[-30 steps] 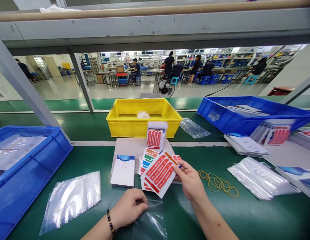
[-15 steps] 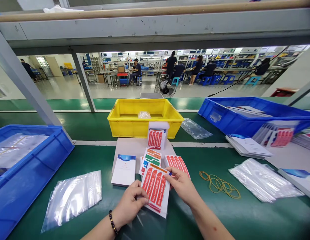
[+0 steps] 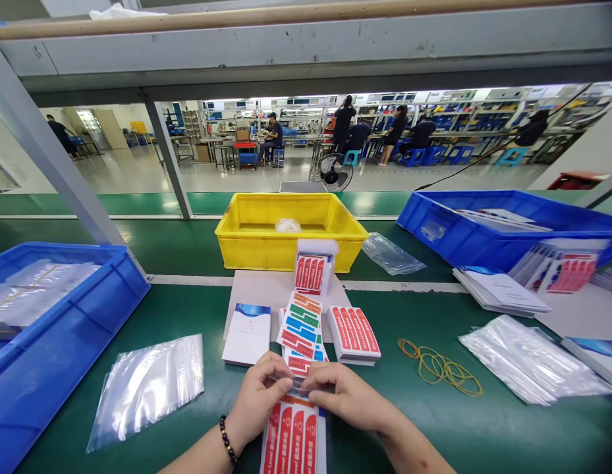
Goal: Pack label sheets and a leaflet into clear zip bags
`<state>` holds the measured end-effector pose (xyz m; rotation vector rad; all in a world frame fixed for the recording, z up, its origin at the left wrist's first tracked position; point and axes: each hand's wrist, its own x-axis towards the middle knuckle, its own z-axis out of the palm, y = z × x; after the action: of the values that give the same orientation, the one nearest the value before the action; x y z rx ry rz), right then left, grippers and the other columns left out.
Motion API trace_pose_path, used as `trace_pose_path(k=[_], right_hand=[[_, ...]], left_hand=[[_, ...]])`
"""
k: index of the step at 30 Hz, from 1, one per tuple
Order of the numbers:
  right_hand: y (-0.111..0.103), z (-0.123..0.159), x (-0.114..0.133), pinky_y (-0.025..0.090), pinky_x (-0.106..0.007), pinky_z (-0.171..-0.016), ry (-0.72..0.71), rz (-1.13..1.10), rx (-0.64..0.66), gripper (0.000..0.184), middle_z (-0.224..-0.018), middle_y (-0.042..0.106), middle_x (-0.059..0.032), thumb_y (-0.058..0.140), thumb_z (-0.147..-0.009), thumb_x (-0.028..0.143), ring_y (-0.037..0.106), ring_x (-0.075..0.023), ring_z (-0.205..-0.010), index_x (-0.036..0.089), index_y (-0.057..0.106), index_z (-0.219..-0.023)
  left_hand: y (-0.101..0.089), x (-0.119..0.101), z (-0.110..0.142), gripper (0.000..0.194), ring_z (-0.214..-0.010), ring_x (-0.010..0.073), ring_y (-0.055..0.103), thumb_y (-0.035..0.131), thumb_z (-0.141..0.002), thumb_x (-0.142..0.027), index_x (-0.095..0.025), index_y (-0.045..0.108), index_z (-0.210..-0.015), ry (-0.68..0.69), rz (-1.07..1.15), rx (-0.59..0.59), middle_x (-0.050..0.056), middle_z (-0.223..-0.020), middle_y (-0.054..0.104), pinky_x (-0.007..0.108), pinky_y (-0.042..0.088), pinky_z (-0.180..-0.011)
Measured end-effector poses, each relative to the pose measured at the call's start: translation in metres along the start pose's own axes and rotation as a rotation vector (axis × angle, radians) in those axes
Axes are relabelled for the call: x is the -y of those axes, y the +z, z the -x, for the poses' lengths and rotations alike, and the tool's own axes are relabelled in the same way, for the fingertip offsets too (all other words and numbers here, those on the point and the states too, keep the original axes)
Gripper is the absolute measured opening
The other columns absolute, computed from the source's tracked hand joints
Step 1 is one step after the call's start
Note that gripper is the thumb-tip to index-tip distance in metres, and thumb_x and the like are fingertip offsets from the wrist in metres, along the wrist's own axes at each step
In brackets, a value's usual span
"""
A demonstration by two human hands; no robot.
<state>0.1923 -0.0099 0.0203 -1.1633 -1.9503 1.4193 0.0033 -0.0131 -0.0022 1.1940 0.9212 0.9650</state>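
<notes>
Red and white, a rectangular paper sheet of printed labels (image 3: 292, 441) lies in the head view, the only one, just below the fingertips, on the side toward the person. Its long axis runs away from the body, leaning slightly to the right at the far end, and the picture's border cuts its near end. Neither hand is clearly nearer: the left hand (image 3: 263, 395) is at its upper left corner, the right hand (image 3: 342, 395) at its upper right. Both have thumb and bent fingers pinched on a thin, transparent plastic bag (image 3: 299, 388) at the sheet's far edge (whether the whole sheet is inside, I cannot tell surely).

Now the counting. Beyond the hands I see one stack of white booklets with blue top band (image 3: 247, 332), one stack of red-and-white label sheets (image 3: 354, 330), and at least two sheets of orange, green, blue and red labels (image 3: 302, 319), overlapping, between these stacks. One upright pack with red labels (image 3: 311, 271) stands before one yellow plastic bin (image 3: 256, 252). Two piles of flat clear bags lie apart, one left (image 3: 150, 388), one right (image 3: 513, 359). Yellow rubber bands (image 3: 441, 368) are several, too tangled for a number.
</notes>
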Motion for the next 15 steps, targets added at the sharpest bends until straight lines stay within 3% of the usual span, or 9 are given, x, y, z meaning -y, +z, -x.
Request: trace_pose_path(k=[2, 5, 7, 10, 15], right_hand=[[0.000, 0.000, -0.002, 0.043, -0.028, -0.071, 0.037, -0.057, -0.068, 0.026, -0.085, 0.064, -0.0021, 0.051, -0.070, 0.013, 0.057, -0.0180, -0.078, 0.021, 0.068, -0.089], [0.000, 0.000, -0.002, 0.043, -0.027, -0.068, 0.073, -0.102, -0.125, 0.034, -0.088, 0.064, -0.0015, 0.054, -0.067, 0.012, 0.056, -0.0177, -0.077, 0.021, 0.063, -0.099], [0.001, -0.001, -0.002, 0.042, -0.024, -0.061, 0.096, -0.092, -0.139, 0.027, -0.076, 0.061, 0.0004, 0.056, -0.066, 0.014, 0.054, -0.0155, -0.068, 0.019, 0.063, -0.092], [0.004, -0.004, -0.004, 0.038, -0.023, -0.056, 0.101, -0.064, -0.155, 0.006, -0.063, 0.056, 0.0016, 0.056, -0.069, 0.019, 0.049, -0.0133, -0.060, 0.016, 0.060, -0.071], [0.010, -0.008, -0.006, 0.035, -0.022, -0.056, 0.041, 0.060, -0.206, 0.015, -0.063, 0.052, 0.0017, 0.051, -0.074, 0.021, 0.045, -0.0123, -0.060, 0.017, 0.049, -0.060]], left_hand=[[-0.001, 0.000, -0.001, 0.028, -0.071, 0.0151, 0.052, 0.070, -0.064, -0.033, -0.018, 0.060, -0.086, -0.104, 0.086, 0.021, 0.000, -0.074, 0.055, 0.027, 0.039, -0.069], [-0.002, 0.000, -0.003, 0.027, -0.063, 0.0138, 0.051, 0.071, -0.061, -0.035, -0.015, 0.058, -0.073, -0.207, 0.069, -0.011, 0.000, -0.065, 0.057, 0.025, 0.039, -0.063], [-0.002, -0.001, -0.004, 0.026, -0.059, 0.0129, 0.049, 0.069, -0.061, -0.037, -0.014, 0.056, -0.061, -0.205, -0.008, -0.050, 0.000, -0.061, 0.056, 0.024, 0.037, -0.060], [-0.003, -0.002, -0.003, 0.025, -0.060, 0.0137, 0.049, 0.067, -0.063, -0.037, -0.015, 0.055, -0.060, -0.181, -0.072, -0.056, 0.000, -0.060, 0.057, 0.025, 0.037, -0.060], [-0.002, -0.002, -0.003, 0.019, -0.060, 0.0130, 0.048, 0.062, -0.064, -0.031, -0.015, 0.053, -0.059, -0.153, -0.153, -0.048, 0.000, -0.060, 0.056, 0.025, 0.037, -0.061]])
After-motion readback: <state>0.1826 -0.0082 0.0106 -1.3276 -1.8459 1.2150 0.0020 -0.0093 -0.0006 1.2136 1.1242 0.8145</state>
